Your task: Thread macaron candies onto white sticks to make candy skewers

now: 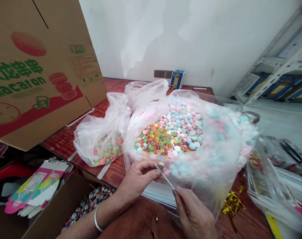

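Note:
A thin white stick point(165, 176) slants between my two hands. Its upper end is pinched by the thumb and fingers of my left hand point(138, 179), which wears a silver bangle at the wrist. The lower end sits in the closed fingers of my right hand point(194, 212). Just beyond them lies a big clear plastic bag point(215, 159), its mouth spread wide. Inside are pastel button-shaped candies point(188, 122) and a heap of small ring gummies point(157, 137) in orange, green and yellow. White sticks point(155, 196) lie below the bag, partly behind my hands.
Left of the big bag stands a smaller bag of ring gummies point(108, 151). A large Macaron carton point(41, 73) fills the upper left. Below it, an open box point(53, 199) holds many wrapped candies. Gold tinsel point(232, 202) and packaged sticks point(285, 189) lie at right.

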The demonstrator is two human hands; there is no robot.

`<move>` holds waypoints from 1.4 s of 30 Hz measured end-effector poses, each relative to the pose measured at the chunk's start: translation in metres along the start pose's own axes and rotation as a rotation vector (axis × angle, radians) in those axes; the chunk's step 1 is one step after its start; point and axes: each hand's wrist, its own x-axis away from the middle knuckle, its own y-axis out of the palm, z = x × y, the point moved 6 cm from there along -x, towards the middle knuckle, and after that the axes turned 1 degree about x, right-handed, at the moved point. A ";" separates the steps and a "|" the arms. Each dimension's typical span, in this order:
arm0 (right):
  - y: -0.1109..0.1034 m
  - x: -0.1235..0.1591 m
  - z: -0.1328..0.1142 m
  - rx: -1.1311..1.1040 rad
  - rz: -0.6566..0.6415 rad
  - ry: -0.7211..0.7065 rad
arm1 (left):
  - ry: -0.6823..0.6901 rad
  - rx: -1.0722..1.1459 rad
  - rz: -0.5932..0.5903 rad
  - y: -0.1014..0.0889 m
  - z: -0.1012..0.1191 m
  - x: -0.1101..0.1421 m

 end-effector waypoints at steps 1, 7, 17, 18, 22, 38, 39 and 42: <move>-0.001 -0.001 0.003 -0.007 0.002 0.006 | 0.000 0.019 0.002 0.002 0.003 -0.002; 0.002 -0.006 0.011 -0.098 0.031 0.122 | 0.054 0.029 -0.025 0.012 0.019 -0.011; -0.034 -0.102 0.016 -0.220 0.080 0.336 | 0.408 -0.330 0.107 0.007 0.075 -0.061; -0.034 -0.116 0.024 -0.152 0.059 0.366 | 0.470 -0.468 0.090 0.015 0.081 -0.070; -0.024 -0.127 0.070 0.214 -0.140 0.576 | 0.615 -1.017 -0.072 0.054 0.078 -0.104; -0.037 -0.062 0.088 -0.006 0.078 0.600 | 0.712 -1.407 -0.299 0.082 0.031 -0.111; -0.040 -0.072 0.087 0.032 0.093 0.546 | 0.738 -1.356 -0.298 0.082 0.031 -0.109; -0.036 -0.100 0.091 0.205 -0.032 0.510 | 0.723 -1.148 -0.211 0.079 0.037 -0.103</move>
